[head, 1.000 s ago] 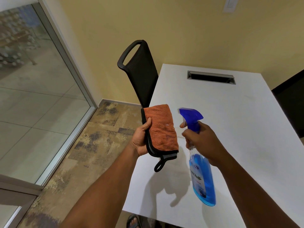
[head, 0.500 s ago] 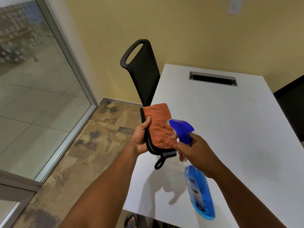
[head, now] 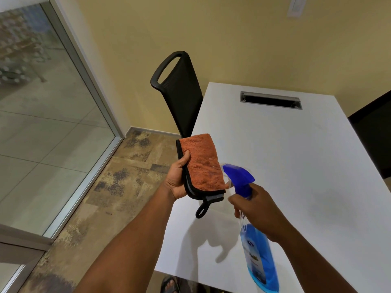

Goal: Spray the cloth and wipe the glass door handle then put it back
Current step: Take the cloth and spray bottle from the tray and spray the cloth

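Note:
My left hand [head: 177, 180] holds a folded orange cloth [head: 202, 162] with a black border and hanging loop, upright above the left edge of the white table [head: 296, 157]. My right hand [head: 258, 214] grips the neck of a spray bottle [head: 257, 250] with a blue trigger head and blue liquid. The nozzle points at the cloth's lower right corner, almost touching it. A glass door or panel [head: 42, 134] with a metal frame stands at the left; no handle shows on it.
A black chair back [head: 179, 96] rises just behind the cloth at the table's left side. Another dark chair [head: 374, 134] sits at the right edge. A cable slot [head: 270, 100] is cut into the far tabletop. Patterned floor lies between table and glass.
The spray bottle moved left and closer to the cloth, its nozzle now beside the cloth's lower corner. The cloth stayed in my left hand, nearly still.

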